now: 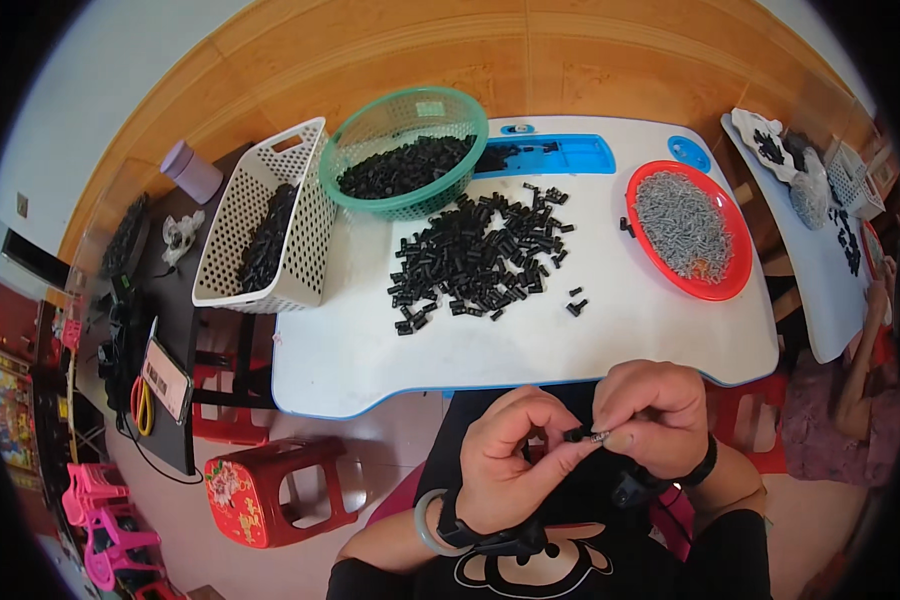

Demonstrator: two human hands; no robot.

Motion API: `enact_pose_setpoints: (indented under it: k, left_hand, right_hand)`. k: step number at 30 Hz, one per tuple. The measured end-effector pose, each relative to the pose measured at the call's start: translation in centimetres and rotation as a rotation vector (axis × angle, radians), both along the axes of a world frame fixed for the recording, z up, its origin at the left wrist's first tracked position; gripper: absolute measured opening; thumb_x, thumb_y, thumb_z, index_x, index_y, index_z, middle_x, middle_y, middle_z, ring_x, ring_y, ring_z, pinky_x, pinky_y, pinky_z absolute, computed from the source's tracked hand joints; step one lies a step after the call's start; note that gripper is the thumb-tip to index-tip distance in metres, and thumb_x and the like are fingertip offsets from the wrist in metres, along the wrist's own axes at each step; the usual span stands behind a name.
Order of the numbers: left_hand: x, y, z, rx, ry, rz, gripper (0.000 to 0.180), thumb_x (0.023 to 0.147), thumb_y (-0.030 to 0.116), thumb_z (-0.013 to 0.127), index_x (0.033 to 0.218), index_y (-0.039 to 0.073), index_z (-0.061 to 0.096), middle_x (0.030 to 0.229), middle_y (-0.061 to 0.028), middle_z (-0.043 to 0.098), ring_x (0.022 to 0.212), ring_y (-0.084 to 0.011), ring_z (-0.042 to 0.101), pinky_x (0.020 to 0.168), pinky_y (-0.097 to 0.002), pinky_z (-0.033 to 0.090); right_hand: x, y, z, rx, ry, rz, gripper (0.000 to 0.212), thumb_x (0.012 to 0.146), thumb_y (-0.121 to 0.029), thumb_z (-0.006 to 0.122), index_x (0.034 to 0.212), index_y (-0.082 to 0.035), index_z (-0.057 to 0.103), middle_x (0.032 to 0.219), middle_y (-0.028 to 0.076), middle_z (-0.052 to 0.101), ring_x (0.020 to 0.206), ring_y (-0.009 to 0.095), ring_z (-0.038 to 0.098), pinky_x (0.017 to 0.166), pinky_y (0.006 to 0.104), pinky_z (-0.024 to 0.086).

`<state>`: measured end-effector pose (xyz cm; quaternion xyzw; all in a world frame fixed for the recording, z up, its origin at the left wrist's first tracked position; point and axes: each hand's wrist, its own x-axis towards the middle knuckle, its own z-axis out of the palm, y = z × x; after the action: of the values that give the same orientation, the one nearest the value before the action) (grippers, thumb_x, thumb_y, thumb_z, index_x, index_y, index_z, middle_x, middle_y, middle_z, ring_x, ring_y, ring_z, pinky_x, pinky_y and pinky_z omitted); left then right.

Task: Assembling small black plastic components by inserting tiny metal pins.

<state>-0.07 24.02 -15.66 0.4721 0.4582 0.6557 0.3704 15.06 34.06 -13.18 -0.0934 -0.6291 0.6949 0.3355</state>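
Observation:
My left hand (518, 455) and my right hand (650, 405) meet in front of my chest, below the white table's (350, 350) near edge. Between their fingertips they pinch a small black plastic part (576, 434) with a small silver screw (598, 437) at its end. A loose pile of the same black parts (480, 262) lies on the middle of the table. A red round tray (735, 285) full of silver screws (682, 225) sits at the table's right.
A green round basket (370, 195) of black parts stands at the table's back, a white rectangular basket (305, 275) of them to its left. A red stool (270, 490) stands lower left. Another person sits at a second white table (820, 290) on the right.

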Motion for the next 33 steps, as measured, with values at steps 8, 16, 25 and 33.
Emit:
enact_pose_setpoints:
  k: [8,16,25,33]
  left_hand:
    - [-0.3,-1.0,0.0,0.005,0.005,-0.012,0.018,0.073,-0.004,0.074,0.086,0.001,0.062,0.079,-0.003,0.056,0.06,-0.0067,0.047,0.051,-0.0197,0.036]
    - [-0.6,-1.0,0.4,-0.026,0.05,-0.003,0.019,0.072,-0.005,0.073,0.087,0.001,0.063,0.078,-0.0041,0.056,0.061,-0.0083,0.05,0.052,-0.0203,0.04]
    - [-0.7,-0.8,0.4,-0.051,0.091,-0.008,0.019,0.073,-0.005,0.072,0.087,0.001,0.063,0.08,-0.0047,0.057,0.063,-0.0084,0.052,0.053,-0.0197,0.041]
    - [-0.3,-1.0,-0.1,-0.024,0.009,-0.019,0.021,0.071,-0.007,0.074,0.088,-0.002,0.063,0.085,-0.0095,0.061,0.073,-0.012,0.058,0.058,-0.0215,0.043]
  right_hand:
    - [-0.5,-0.7,-0.7,0.135,-0.037,-0.021,0.011,0.08,0.001,0.068,0.091,-0.001,0.067,0.079,0.007,0.064,0.068,0.013,0.057,0.059,0.0239,0.041]
    - [-0.7,-0.3,-0.7,0.281,-0.085,-0.055,0.013,0.078,0.0,0.07,0.09,-0.001,0.068,0.076,0.007,0.064,0.062,0.014,0.056,0.053,0.0236,0.04]
    - [-0.3,0.3,0.0,0.462,-0.16,-0.068,0.018,0.075,0.001,0.071,0.093,-0.001,0.07,0.075,0.008,0.064,0.064,0.016,0.061,0.055,0.0257,0.046]
    - [0.6,-0.4,0.9,0.407,-0.212,-0.071,0.019,0.081,0.001,0.064,0.099,0.001,0.067,0.084,0.012,0.065,0.07,0.019,0.062,0.062,0.0253,0.048]
